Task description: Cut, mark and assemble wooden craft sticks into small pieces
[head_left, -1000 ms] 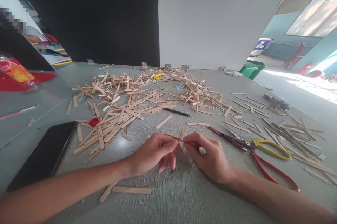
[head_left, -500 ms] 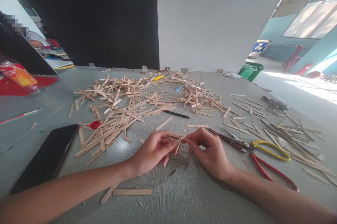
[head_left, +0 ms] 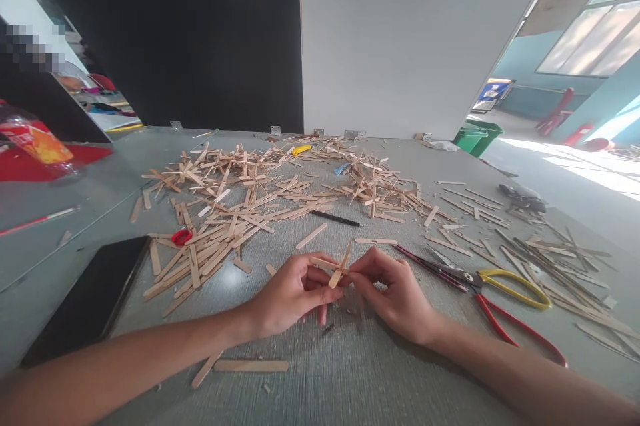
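Sticks of pale, flat wood, joined as a small crossed piece [head_left: 341, 271], sit right at the grip in the head view, raised above the grey, fine-ribbed tabletop [head_left: 360, 379]. The bare left hand [head_left: 285, 296] is closed on the piece from one side, its thumb against the lower end of a stick; the bare right hand [head_left: 400, 296] pinches the opposite side between thumb and forefinger, so both grips are clamped on the same piece. Just beyond the grip lie a loose, round-ended wooden stick [head_left: 311, 235] and, farther off, a slim black pen [head_left: 336, 218]. To the left of the grip spreads a thick heap of pale wooden sticks [head_left: 213, 259], with a small red plastic ring [head_left: 181, 237] on its edge and a flat black rectangular slab [head_left: 80, 306] farther left. To the right of the grip rests a dark metal hand tool [head_left: 471, 275] with one yellow and one red looped handle. Well beyond the grip are a curved yellow object [head_left: 301, 149] and a light-blue tuft [head_left: 341, 169]. Nearer the body than the grip lies a straight wooden stick [head_left: 251, 365].
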`<control>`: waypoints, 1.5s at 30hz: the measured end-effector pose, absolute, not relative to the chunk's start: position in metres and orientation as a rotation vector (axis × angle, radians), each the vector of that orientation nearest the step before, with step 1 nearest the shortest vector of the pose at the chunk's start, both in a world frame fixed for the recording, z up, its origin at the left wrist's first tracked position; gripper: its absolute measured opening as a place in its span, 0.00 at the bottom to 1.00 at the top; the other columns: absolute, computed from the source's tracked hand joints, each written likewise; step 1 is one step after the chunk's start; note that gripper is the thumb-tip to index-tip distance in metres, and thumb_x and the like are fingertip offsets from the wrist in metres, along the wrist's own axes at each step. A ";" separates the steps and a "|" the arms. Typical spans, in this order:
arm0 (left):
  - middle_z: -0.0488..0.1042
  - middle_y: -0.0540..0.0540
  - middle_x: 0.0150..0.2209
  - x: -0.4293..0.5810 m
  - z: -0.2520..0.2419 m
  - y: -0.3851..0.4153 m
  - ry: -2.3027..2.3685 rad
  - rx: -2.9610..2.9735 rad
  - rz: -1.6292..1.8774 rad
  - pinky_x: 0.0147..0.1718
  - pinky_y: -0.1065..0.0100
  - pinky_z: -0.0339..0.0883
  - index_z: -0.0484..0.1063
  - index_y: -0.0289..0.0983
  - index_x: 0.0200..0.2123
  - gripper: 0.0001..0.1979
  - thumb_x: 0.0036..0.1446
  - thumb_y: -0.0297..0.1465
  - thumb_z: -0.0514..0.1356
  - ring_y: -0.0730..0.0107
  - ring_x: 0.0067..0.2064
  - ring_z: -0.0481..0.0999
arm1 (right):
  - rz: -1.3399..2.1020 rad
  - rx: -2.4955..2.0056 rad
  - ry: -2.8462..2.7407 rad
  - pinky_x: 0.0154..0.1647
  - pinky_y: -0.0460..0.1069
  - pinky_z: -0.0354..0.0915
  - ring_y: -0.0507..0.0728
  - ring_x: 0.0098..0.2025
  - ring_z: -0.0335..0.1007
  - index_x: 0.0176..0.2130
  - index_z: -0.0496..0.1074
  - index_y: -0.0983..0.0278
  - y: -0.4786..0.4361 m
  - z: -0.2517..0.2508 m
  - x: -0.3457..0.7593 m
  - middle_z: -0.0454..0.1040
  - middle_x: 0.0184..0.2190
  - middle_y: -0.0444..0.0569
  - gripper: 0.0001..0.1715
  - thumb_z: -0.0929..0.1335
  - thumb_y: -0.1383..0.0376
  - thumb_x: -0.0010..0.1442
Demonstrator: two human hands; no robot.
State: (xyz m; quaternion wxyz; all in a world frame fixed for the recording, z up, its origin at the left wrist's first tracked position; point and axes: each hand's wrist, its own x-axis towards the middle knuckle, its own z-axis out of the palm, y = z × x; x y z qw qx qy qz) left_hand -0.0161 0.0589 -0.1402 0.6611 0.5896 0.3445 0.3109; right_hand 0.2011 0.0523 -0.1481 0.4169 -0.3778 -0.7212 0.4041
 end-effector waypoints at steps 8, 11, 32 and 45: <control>0.80 0.47 0.32 -0.013 -0.136 0.059 0.795 1.303 0.723 0.17 0.76 0.64 0.71 0.36 0.41 0.17 0.58 0.40 0.71 0.74 0.23 0.78 | 1.382 -0.846 -1.665 0.19 0.44 0.55 0.47 0.19 0.60 0.40 0.66 0.62 0.057 -0.147 0.201 0.79 0.31 0.46 0.13 0.65 0.56 0.73; 0.80 0.47 0.33 -0.013 -0.137 0.058 0.827 1.297 0.720 0.18 0.76 0.64 0.71 0.36 0.40 0.17 0.58 0.40 0.71 0.74 0.23 0.78 | 1.444 -0.811 -1.675 0.19 0.44 0.54 0.47 0.20 0.59 0.41 0.66 0.62 0.058 -0.147 0.201 0.77 0.31 0.46 0.14 0.65 0.54 0.73; 0.79 0.51 0.31 -0.014 -0.133 0.050 0.854 1.290 0.715 0.25 0.70 0.71 0.61 0.41 0.47 0.22 0.60 0.40 0.70 0.71 0.24 0.78 | 0.992 -0.900 -1.961 0.32 0.48 0.65 0.53 0.31 0.72 0.41 0.69 0.60 0.053 -0.144 0.199 0.78 0.32 0.45 0.05 0.64 0.64 0.72; 0.80 0.47 0.40 -0.013 -0.138 0.050 0.894 1.335 0.758 0.25 0.73 0.69 0.70 0.38 0.48 0.18 0.60 0.37 0.70 0.74 0.29 0.77 | 1.065 -0.894 -1.941 0.33 0.48 0.65 0.54 0.32 0.72 0.40 0.69 0.60 0.053 -0.143 0.199 0.78 0.32 0.46 0.06 0.64 0.63 0.71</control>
